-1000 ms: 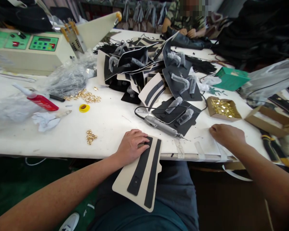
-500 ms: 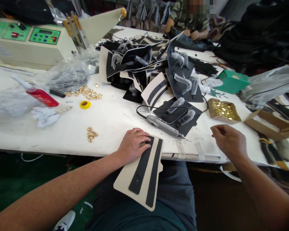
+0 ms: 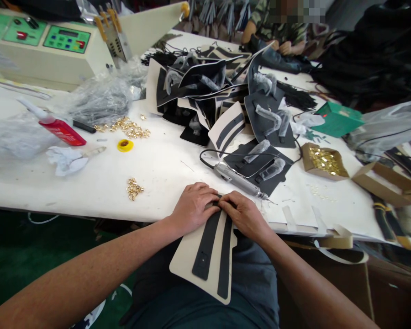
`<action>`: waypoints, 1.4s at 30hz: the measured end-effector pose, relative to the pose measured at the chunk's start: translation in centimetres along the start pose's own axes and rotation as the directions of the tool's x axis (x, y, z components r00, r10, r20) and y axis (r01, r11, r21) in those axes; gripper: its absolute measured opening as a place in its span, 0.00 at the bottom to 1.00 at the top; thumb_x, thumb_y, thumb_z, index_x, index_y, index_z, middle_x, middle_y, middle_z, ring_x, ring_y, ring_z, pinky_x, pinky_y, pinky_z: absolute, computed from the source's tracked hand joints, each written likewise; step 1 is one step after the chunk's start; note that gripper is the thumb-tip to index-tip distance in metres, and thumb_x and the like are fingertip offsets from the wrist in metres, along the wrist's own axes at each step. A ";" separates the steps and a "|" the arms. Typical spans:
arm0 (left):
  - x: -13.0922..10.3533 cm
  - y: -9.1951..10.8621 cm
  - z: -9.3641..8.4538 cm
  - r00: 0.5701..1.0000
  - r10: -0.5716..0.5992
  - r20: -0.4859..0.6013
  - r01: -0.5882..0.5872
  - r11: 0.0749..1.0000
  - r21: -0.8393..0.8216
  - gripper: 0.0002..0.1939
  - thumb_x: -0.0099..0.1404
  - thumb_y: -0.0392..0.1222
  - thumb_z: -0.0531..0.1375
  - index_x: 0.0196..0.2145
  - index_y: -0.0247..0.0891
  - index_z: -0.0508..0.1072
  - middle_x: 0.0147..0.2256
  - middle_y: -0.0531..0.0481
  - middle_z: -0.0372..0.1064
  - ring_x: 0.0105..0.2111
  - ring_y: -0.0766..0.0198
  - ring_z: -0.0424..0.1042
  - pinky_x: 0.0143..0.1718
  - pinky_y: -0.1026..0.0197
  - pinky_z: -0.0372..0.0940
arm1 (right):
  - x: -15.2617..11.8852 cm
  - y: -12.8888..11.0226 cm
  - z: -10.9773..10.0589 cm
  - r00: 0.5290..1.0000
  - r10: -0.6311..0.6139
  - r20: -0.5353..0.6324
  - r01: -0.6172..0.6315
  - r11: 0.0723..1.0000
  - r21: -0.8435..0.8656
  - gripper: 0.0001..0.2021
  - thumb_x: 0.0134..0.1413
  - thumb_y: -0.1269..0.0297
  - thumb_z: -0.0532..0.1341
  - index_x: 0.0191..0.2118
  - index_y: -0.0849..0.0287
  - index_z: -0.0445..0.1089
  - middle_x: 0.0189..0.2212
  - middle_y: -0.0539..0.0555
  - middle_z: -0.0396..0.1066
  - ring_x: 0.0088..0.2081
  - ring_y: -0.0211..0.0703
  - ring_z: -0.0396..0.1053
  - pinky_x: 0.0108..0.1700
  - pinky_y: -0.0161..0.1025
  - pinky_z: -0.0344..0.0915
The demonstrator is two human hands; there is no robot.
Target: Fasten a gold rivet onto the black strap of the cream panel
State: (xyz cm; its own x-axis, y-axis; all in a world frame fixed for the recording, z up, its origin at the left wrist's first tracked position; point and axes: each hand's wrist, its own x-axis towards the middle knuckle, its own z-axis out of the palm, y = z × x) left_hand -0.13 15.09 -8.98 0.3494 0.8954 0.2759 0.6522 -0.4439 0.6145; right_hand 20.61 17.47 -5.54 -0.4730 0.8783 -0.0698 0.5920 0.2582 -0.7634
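Observation:
A beige panel with two black strips [image 3: 205, 260] hangs off the near edge of the white table [image 3: 99, 183] over my lap. My left hand [image 3: 192, 206] presses down on the panel's top end. My right hand [image 3: 243, 214] sits beside it on the same end, fingertips pinched at the top of the black strips and touching my left fingers. Whether the right fingers hold a small part is hidden. A silver pen-shaped power tool [image 3: 238, 179] with a black cord lies just behind both hands.
A heap of black and beige panels [image 3: 219, 96] fills the table's middle. Small boxes of gold hardware [image 3: 324, 161] sit right, loose gold rings [image 3: 134, 188] and a red glue bottle [image 3: 60, 129] left. A cream machine [image 3: 51, 50] stands far left. Another person's hands [image 3: 284, 45] work across the table.
My right hand has moved left from near the gold hardware box to the top of the panel, meeting my left hand. My left hand has stayed on the panel.

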 end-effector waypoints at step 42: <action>-0.2 0.1 0.0 1.000 0.014 -0.014 -0.014 1.000 -0.003 0.10 0.70 0.45 0.67 0.48 0.44 0.80 0.54 0.51 0.78 0.58 0.50 0.68 0.57 0.44 0.64 | 0.2 -0.4 -0.5 0.977 0.203 0.065 -0.208 0.975 0.081 0.11 0.63 0.57 0.61 0.34 0.56 0.77 0.25 0.48 0.73 0.27 0.41 0.68 0.30 0.37 0.62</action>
State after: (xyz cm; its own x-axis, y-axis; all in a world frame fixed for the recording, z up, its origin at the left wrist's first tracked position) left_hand -0.15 14.86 -9.02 0.3495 0.8894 0.2947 0.6449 -0.4565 0.6129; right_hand 20.63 17.77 -4.94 -0.3844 0.8842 -0.2653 0.6225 0.0360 -0.7818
